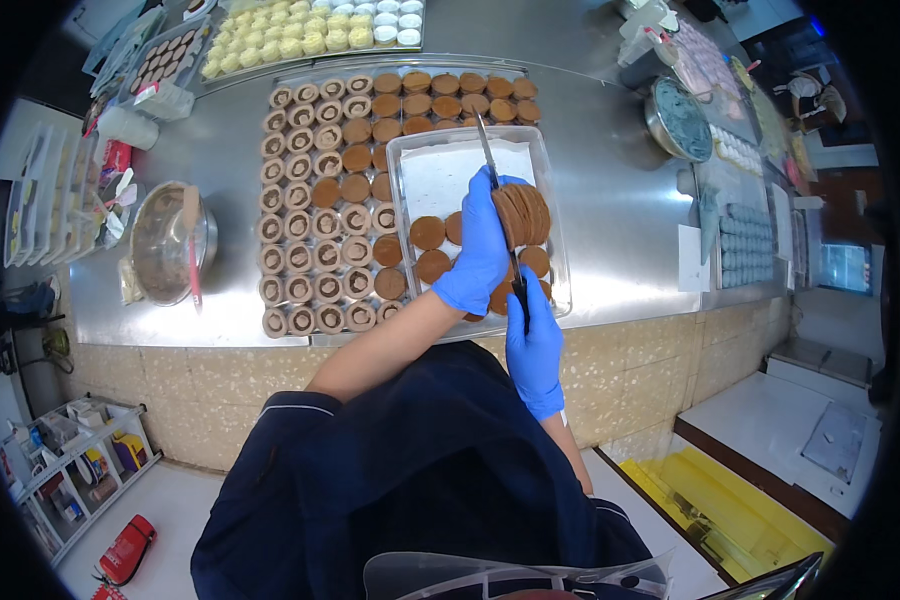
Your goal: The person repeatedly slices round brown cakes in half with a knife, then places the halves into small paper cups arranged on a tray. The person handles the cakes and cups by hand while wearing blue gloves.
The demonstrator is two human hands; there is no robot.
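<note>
My gloved left hand (482, 244) grips a row of thin round brown cake discs (531, 215), turned on edge with their faces pressed together. In my gloved right hand (535, 349) is the black handle (520, 292) of a narrow metal-bladed tool (484, 140), a knife or palette knife. Its blade runs along the left side of the discs, and my left hand hides part of it. Both hands are over a clear plastic box (562, 277) lined with white paper (439, 172). Loose brown discs (427, 232) lie flat in the box.
Under and beside the box, a tray holds rows of cups with piped brown cream (298, 225), some topped by brown discs (356, 158). A steel bowl with a spatula (171, 247) stands left. Yellow-topped cups (292, 37) are behind. A bowl of blue-grey cream (679, 116) stands right.
</note>
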